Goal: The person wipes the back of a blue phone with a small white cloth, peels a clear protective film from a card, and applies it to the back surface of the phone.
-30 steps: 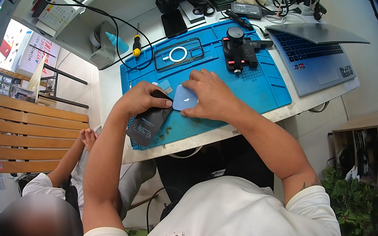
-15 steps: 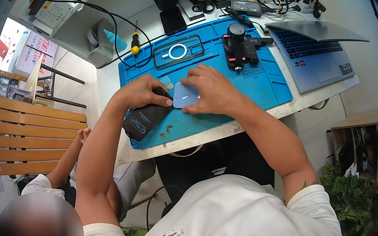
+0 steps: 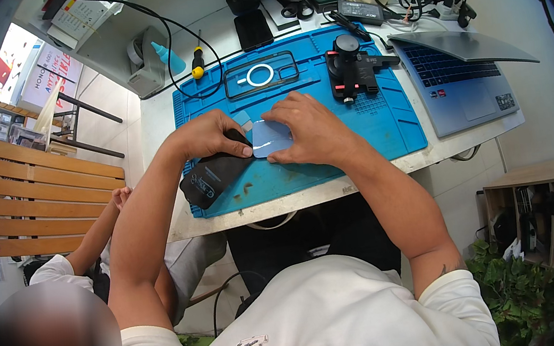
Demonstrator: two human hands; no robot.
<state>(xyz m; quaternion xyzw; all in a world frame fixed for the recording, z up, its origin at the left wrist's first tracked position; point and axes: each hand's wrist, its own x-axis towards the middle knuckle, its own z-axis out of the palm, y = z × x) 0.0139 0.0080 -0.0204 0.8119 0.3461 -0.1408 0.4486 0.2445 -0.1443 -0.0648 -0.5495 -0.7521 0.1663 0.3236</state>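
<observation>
**Both hands pinning a pale film sheet and a black pouch on the blue repair mat**

Nearest: the person's white shirt and both forearms coming up from the lower edge. A second person sits low at left, sleeve and hand only partly seen, not touching the work.

Left hand (image 3: 205,135) lies palm down, fingers curled over the top end of a black pouch (image 3: 211,176), thumb tip pressing at the edge of the pale blue film sheet (image 3: 269,137). It pins rather than grips, probably so pouch and sheet can't slide.

Right hand (image 3: 309,127) is also palm down, fingers spread flat on the sheet's right side and top, thumb at the lower edge. Nothing is lifted. The sheet lies flat on the mat between the two hands, touching both, likely held square this way for alignment or peeling. Can't tell whether a phone is under it.

The blue silicone mat (image 3: 394,131) covers the near part of the white desk (image 3: 158,118), giving a grippy work surface. Just beyond the hands: a clear phone case with a white ring (image 3: 260,75), lying flat, apart from the hands. To its right a black clamp fixture (image 3: 352,71) stands on the mat.

Right of the mat: an open laptop (image 3: 460,79), well clear of the hands.

Farther: a yellow-handled screwdriver (image 3: 197,62), a dark phone (image 3: 252,30), scissors (image 3: 297,8), and cables along the back edge. Wooden slat bench (image 3: 36,205) at far left.
</observation>
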